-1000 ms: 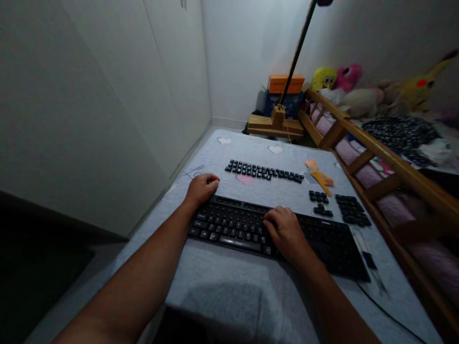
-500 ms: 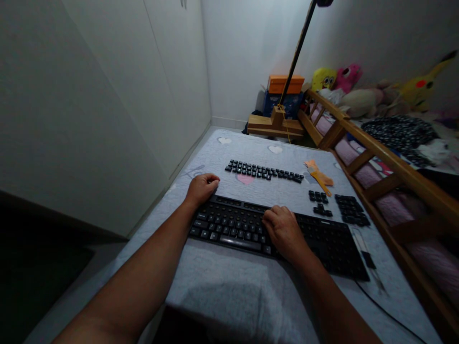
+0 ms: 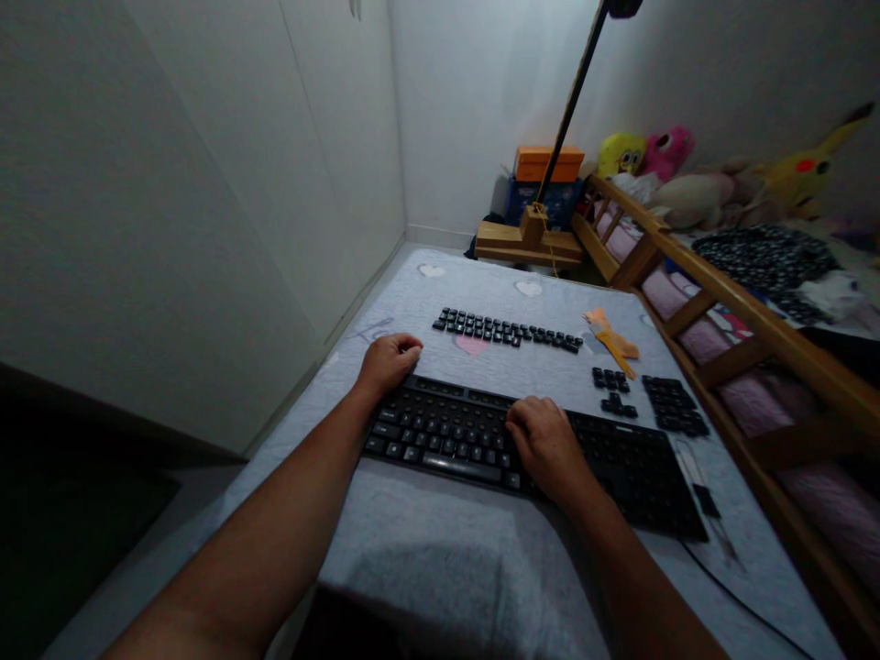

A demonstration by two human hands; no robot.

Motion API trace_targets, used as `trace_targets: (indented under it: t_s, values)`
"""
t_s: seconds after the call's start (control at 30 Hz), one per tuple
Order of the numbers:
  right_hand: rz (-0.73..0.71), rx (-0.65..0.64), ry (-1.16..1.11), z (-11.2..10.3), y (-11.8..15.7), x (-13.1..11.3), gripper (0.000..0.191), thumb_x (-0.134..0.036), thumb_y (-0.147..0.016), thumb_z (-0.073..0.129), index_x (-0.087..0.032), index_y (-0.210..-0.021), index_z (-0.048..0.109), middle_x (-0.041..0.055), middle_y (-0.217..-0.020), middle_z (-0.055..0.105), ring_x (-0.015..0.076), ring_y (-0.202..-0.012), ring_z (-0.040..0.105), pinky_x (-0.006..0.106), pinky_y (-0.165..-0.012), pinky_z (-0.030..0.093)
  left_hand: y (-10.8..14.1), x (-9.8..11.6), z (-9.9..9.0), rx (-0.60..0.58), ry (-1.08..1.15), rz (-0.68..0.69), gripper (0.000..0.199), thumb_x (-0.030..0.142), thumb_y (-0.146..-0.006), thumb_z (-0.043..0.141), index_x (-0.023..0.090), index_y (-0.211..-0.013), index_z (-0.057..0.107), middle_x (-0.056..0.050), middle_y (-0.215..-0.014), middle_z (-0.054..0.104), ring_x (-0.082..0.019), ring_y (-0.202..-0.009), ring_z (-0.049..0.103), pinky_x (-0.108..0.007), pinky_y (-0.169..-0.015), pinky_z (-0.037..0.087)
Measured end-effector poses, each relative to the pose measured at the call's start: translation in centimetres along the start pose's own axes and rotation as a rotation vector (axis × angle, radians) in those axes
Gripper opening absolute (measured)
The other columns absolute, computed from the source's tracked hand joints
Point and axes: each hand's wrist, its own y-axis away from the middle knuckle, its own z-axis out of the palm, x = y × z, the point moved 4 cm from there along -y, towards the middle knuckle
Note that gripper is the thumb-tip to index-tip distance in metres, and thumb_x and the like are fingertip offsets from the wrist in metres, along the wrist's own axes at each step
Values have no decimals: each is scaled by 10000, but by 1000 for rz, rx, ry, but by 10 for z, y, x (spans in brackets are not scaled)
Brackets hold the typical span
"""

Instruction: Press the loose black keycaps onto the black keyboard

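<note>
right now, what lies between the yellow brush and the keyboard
In the head view, two clusters of black keycaps lie between the yellow brush and the keyboard.

Here's the black keyboard, flat and only part-capped: caps fill the near-left rows, space bar included, while its dark right end looks bare. Twelve o'clock from it, loose black keycaps in long rows! Two o'clock, tighter keycap clusters; four o'clock, its cable trailing.
</note>
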Motion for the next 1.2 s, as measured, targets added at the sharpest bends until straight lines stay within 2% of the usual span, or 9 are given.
trace_targets:
  t_s: [0.13, 0.27, 0.6, 0.87, 1.03, 1.2]
  values:
    - [3, 72, -121, -4, 2, 4, 165, -173, -931, 428, -204, -903, 588, 50, -882, 627, 201, -851, 518, 339, -813, 399, -1, -1, 0, 0, -2, 2, 277, 345, -732, 561, 170, -856, 735, -55, -865, 743, -211, -812, 667, -308, -790, 493]
    - [-1, 98, -88, -9, 4, 5, 146, -172, -913, 457, -197, -894, 599, 63, -890, 608, 216, -878, 506, 360, -827, 400, -1, -2, 1, 0, -5, 0, 286, 352, -734, 558, 169, -861, 736, -56, -858, 741, -213, -805, 667, -314, -786, 495]
    - [39, 40, 48, -7, 6, 7, 212, -158, -862, 511, -247, -1014, 630, 69, -1008, 592, 239, -963, 491, 385, -858, 385, -1, -1, 0, 0, -7, 10, 283, 354, -742, 556, 173, -860, 737, -56, -861, 742, -212, -814, 668, -316, -798, 495]
    - [65, 27, -101, -14, 2, 13, 135, -184, -868, 489, -213, -926, 607, 65, -965, 608, 225, -954, 516, 383, -875, 398, -1, -3, 2, 2, 11, 13, 290, 354, -737, 552, 166, -862, 735, -58, -847, 739, -205, -774, 663, -311, -766, 501]
    - [49, 54, -80, -30, -17, 29, 113, -218, -857, 508, -205, -867, 620, 58, -911, 631, 216, -923, 550, 361, -857, 413, 0, -1, 1, 2, 17, 5, 292, 354, -734, 554, 164, -861, 736, -58, -851, 742, -203, -773, 661, -309, -771, 500]
    - [47, 113, 39, -35, -58, 52, 117, -222, -823, 564, -188, -875, 663, 66, -918, 653, 210, -893, 578, 345, -835, 429, -1, -1, 2, 1, 14, 17, 277, 349, -739, 547, 177, -848, 734, -49, -853, 743, -203, -798, 663, -304, -778, 497]
